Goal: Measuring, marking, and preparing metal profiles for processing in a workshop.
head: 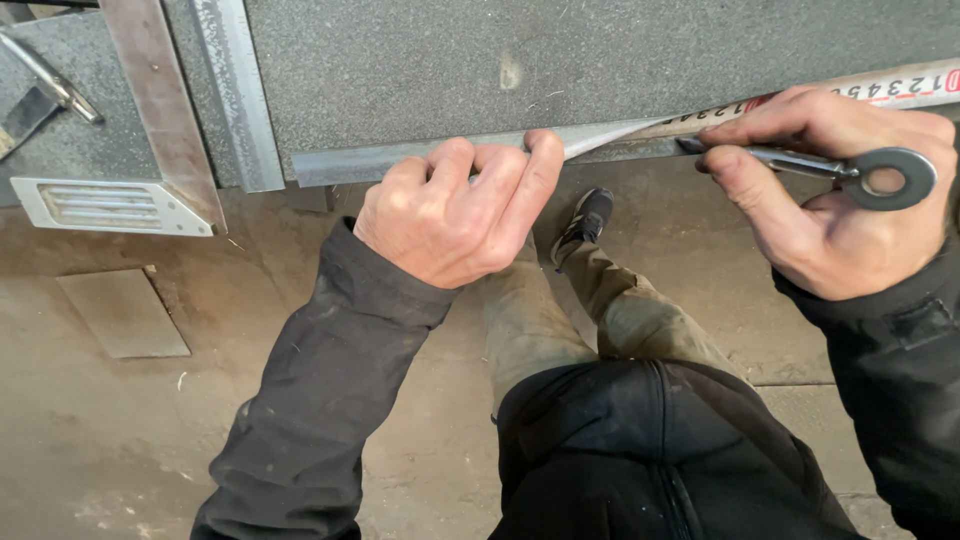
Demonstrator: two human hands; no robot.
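View from my head, looking down. My left hand curls over the lower steel edge strip of the grey speckled desk slab, its fingers pressed together on the strip. My right hand pinches a slim metal tool with a ring-shaped end between thumb and forefinger, its tip against a pale numbered measuring rule lying along the slab's edge. Below: my olive trousers and the concrete floor.
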